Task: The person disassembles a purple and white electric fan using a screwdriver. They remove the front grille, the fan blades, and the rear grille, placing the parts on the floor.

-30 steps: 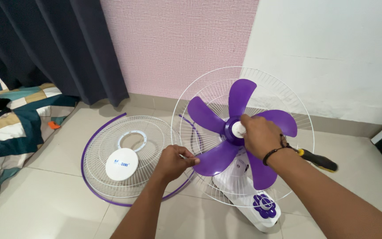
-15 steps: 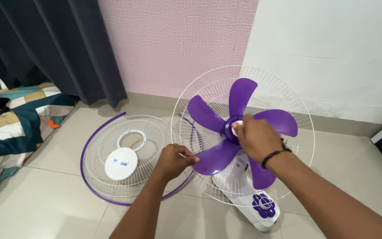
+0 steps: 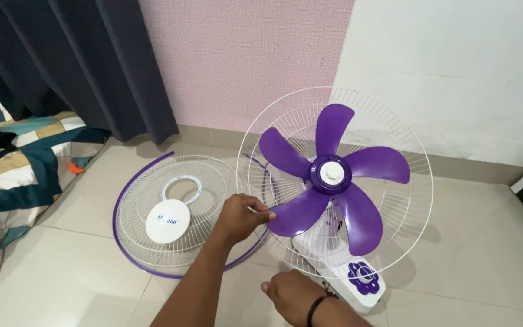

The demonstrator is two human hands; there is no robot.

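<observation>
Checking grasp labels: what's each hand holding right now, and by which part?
Left hand pinches the rim of the white rear fan guard at its left edge. Right hand holds nothing visible, low near the fan base.

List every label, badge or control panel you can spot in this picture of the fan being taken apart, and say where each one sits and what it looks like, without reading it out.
Badge disc: round, white, small blue print, lying on the detached grille on the floor.
Control panel: purple flower-shaped patch on the white fan base, just right of the right hand.
No packages or screens in view.
</observation>
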